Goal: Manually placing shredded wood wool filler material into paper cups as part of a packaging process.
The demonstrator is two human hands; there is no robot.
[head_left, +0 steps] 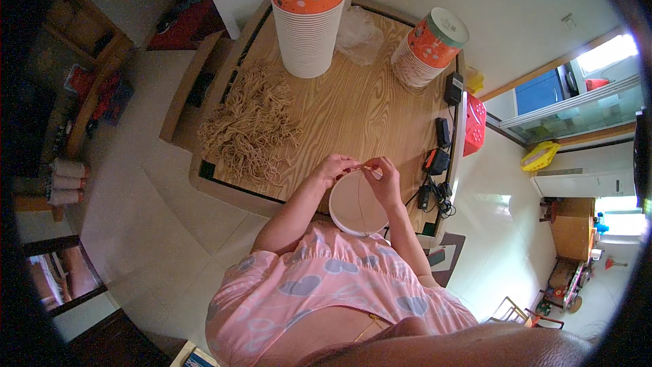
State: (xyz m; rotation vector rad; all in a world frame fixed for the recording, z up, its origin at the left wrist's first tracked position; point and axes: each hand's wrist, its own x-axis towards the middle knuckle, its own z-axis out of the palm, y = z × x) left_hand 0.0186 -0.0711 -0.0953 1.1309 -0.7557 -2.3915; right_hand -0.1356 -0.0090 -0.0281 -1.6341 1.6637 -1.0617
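Note:
A white paper bucket (346, 205) stands at the near edge of the table against my body, its round mouth turned up toward me. A thin tan string (360, 197) crosses that mouth from the far rim to the near rim. At the far rim my left hand (337, 168) pinches the string between its fingertips. Close beside it, my right hand (384, 181) is closed on the string too, and the fingertips of both hands almost meet. Small red spots show at the fingertips. The exact spot of the pinch is too small to make out.
A tangled heap of tan strings (251, 122) lies on the wooden table (353, 109) at left. Behind stand a tall stack of paper buckets (307, 34) and a shorter orange-and-green stack (429, 47), with a clear plastic bag (358, 35) between. Black adapters and cables (435, 162) line the right edge.

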